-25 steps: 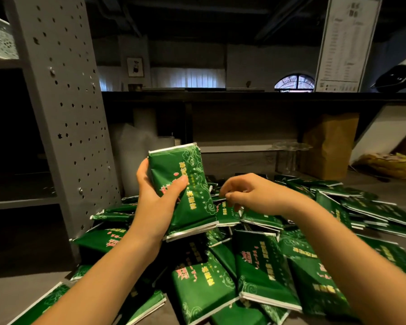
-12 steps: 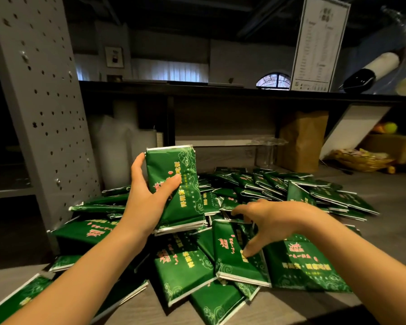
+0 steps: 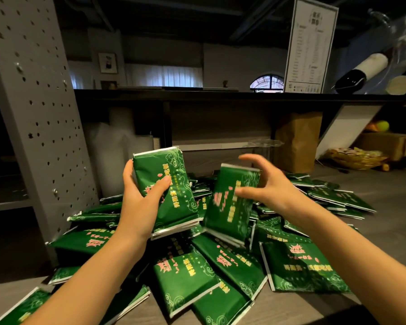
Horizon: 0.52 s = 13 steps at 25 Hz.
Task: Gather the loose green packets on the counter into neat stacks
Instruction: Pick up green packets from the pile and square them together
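Green packet (image 3: 230, 207) newly off the pile (image 3: 298, 268) in right hand (image 3: 267, 186); stack (image 3: 174, 181) in left hand (image 3: 140, 200).

The person's two forearms were bare along all the length that showed (bare right down to the wrists). They were slender and smooth and tapered to narrow wrists. The left grip (image 3: 138, 202) was a bare hand, sharply seen, with slim fingers and a rounded thumb tip. The right grip (image 3: 271, 190) was a bare hand too, but its fingers were smeared by blur, so finer detail there could not be told.
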Each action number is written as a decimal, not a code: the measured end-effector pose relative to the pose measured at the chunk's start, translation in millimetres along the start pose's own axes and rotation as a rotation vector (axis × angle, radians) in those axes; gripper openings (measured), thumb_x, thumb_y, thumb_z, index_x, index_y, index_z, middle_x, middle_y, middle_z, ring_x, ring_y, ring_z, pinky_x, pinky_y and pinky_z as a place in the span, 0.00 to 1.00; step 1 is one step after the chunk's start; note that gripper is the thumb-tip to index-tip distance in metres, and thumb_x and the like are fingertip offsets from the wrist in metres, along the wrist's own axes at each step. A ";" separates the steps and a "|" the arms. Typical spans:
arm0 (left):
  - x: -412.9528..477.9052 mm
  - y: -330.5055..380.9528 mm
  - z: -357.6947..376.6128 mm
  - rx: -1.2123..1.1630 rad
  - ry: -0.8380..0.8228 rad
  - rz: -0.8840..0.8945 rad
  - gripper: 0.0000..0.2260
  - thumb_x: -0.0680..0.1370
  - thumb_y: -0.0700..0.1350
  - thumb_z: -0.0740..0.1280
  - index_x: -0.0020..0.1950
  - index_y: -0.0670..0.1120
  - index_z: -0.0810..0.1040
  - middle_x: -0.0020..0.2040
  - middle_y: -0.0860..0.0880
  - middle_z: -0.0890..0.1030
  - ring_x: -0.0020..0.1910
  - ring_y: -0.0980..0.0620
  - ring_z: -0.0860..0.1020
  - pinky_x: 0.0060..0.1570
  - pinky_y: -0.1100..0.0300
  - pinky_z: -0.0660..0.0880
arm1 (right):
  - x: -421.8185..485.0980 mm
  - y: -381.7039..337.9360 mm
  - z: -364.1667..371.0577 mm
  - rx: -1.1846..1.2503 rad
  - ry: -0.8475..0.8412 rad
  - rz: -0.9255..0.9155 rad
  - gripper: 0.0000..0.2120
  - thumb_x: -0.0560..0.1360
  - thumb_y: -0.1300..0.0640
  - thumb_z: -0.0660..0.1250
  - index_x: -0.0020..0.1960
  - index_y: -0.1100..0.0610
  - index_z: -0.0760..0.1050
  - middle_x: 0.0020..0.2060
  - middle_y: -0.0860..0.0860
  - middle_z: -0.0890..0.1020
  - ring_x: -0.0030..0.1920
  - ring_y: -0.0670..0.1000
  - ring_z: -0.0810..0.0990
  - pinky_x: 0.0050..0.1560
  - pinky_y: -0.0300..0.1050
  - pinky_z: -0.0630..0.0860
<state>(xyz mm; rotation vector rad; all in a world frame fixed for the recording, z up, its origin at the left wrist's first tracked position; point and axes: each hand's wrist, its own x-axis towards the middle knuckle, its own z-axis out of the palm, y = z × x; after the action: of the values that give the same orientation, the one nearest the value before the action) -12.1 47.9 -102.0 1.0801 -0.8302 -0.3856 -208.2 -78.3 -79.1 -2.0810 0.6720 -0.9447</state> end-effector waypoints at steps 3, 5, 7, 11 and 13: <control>-0.5 1.1 0.1 -0.009 0.005 -0.039 0.28 0.76 0.41 0.67 0.72 0.56 0.61 0.58 0.51 0.79 0.50 0.52 0.80 0.35 0.63 0.78 | 6.9 -6.4 7.1 0.464 0.136 0.003 0.23 0.69 0.59 0.73 0.59 0.44 0.71 0.54 0.51 0.82 0.56 0.54 0.81 0.55 0.53 0.78; -2.1 1.9 1.0 -0.001 -0.013 -0.055 0.29 0.76 0.42 0.68 0.73 0.56 0.60 0.59 0.51 0.78 0.52 0.52 0.80 0.38 0.61 0.78 | 6.9 -15.8 19.8 0.588 0.154 0.013 0.19 0.74 0.63 0.68 0.60 0.48 0.70 0.49 0.47 0.83 0.50 0.48 0.83 0.46 0.45 0.81; -3.5 2.2 2.7 0.016 -0.031 -0.061 0.30 0.76 0.42 0.68 0.74 0.56 0.59 0.60 0.50 0.77 0.54 0.52 0.79 0.43 0.59 0.78 | 6.4 -23.0 35.0 0.510 0.175 -0.007 0.21 0.75 0.62 0.66 0.66 0.49 0.68 0.58 0.47 0.80 0.57 0.47 0.80 0.55 0.48 0.79; -5.6 -0.4 9.3 -0.003 -0.054 -0.089 0.28 0.78 0.43 0.65 0.74 0.55 0.57 0.62 0.49 0.77 0.56 0.51 0.78 0.55 0.51 0.76 | 3.9 -36.1 68.0 0.402 0.187 -0.136 0.16 0.77 0.64 0.63 0.60 0.48 0.73 0.52 0.48 0.82 0.52 0.45 0.81 0.55 0.46 0.78; -7.3 -2.9 12.8 -0.028 -0.069 -0.122 0.26 0.80 0.48 0.60 0.75 0.57 0.54 0.65 0.47 0.75 0.59 0.50 0.77 0.59 0.47 0.74 | 4.5 -38.1 84.9 0.360 0.219 -0.141 0.20 0.78 0.62 0.63 0.68 0.51 0.69 0.55 0.48 0.79 0.55 0.45 0.79 0.59 0.48 0.77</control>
<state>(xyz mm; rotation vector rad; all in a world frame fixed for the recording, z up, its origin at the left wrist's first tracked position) -26.2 43.5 -104.7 1.0989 -0.8198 -0.5383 -132.4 -24.4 -85.6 -1.7378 0.4285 -1.2841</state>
